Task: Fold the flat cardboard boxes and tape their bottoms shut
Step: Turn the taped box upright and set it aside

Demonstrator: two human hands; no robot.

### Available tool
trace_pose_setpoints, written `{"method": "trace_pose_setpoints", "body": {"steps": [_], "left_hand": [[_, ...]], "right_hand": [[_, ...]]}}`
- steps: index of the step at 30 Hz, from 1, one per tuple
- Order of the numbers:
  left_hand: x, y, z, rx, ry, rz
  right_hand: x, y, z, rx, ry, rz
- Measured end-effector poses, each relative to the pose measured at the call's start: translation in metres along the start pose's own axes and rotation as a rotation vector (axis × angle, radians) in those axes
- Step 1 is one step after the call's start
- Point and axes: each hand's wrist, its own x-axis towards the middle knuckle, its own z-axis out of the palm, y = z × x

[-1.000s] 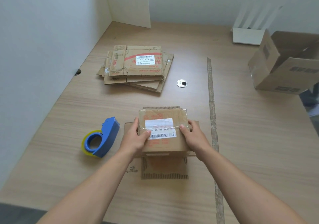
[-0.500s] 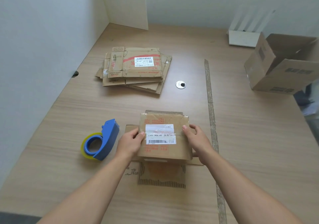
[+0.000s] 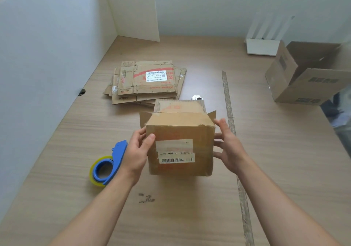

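Cardboard box [image 3: 180, 132] is held over the desk [image 3: 284, 169] between both hands. The left hand [image 3: 135, 151] grips its left edge, and the right hand [image 3: 228, 147] lays spread, straight fingers against its right side. A blue tape dispenser [image 3: 108, 166] lies just left, flattened boxes [image 3: 148, 82] are stacked beyond, and an open carton [image 3: 307, 75] stands far right.

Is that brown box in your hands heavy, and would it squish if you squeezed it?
Probably light: the box is thin cardboard, open at its far end, and the left hand grips one edge while the right hand only touches its side with straight fingers. It would likely squish some, since its top edge looks torn and dented.
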Motion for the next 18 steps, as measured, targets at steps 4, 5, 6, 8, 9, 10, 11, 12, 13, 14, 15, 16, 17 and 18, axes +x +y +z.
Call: {"method": "trace_pose_setpoints", "body": {"steps": [4, 5, 6, 8, 9, 10, 11, 12, 13, 14, 15, 16, 17, 18], "left_hand": [[0.008, 0.020, 0.003, -0.052, -0.020, 0.003], [0.010, 0.023, 0.003, -0.051, -0.025, -0.001], [0.013, 0.024, 0.002, -0.044, -0.033, -0.008], [0.015, 0.024, 0.000, -0.028, -0.069, -0.009], [0.015, 0.024, -0.002, -0.012, -0.096, -0.002], [0.013, 0.023, -0.003, 0.024, -0.126, 0.004], [0.011, 0.021, -0.004, 0.078, -0.151, 0.007], [0.009, 0.017, -0.005, 0.139, -0.166, 0.009], [0.007, 0.014, -0.006, 0.184, -0.169, 0.011], [0.005, 0.010, -0.007, 0.211, -0.157, 0.007], [0.003, 0.007, -0.008, 0.222, -0.143, -0.007], [0.001, 0.003, -0.010, 0.227, -0.137, -0.030], [-0.001, -0.001, -0.012, 0.227, -0.136, -0.060], [-0.003, -0.004, -0.013, 0.222, -0.137, -0.084]], "right_hand": [[0.002, -0.007, -0.005, -0.020, -0.090, 0.035], [0.002, -0.007, -0.008, 0.011, -0.122, 0.010], [0.002, -0.008, -0.010, 0.052, -0.141, -0.024], [0.002, -0.008, -0.013, 0.106, -0.147, -0.095], [0.002, -0.007, -0.014, 0.103, -0.141, -0.125], [0.002, -0.007, -0.013, 0.090, -0.134, -0.151], [0.001, -0.006, -0.012, 0.081, -0.131, -0.163], [0.000, -0.005, -0.012, 0.078, -0.130, -0.163], [-0.001, -0.004, -0.011, 0.086, -0.123, -0.152], [-0.001, -0.001, -0.011, 0.105, -0.100, -0.129], [-0.001, 0.001, -0.011, 0.123, -0.061, -0.098], [-0.002, 0.004, -0.012, 0.127, -0.024, -0.063], [-0.003, 0.007, -0.012, 0.110, 0.001, -0.035], [-0.004, 0.011, -0.013, 0.077, 0.010, -0.022]]}}
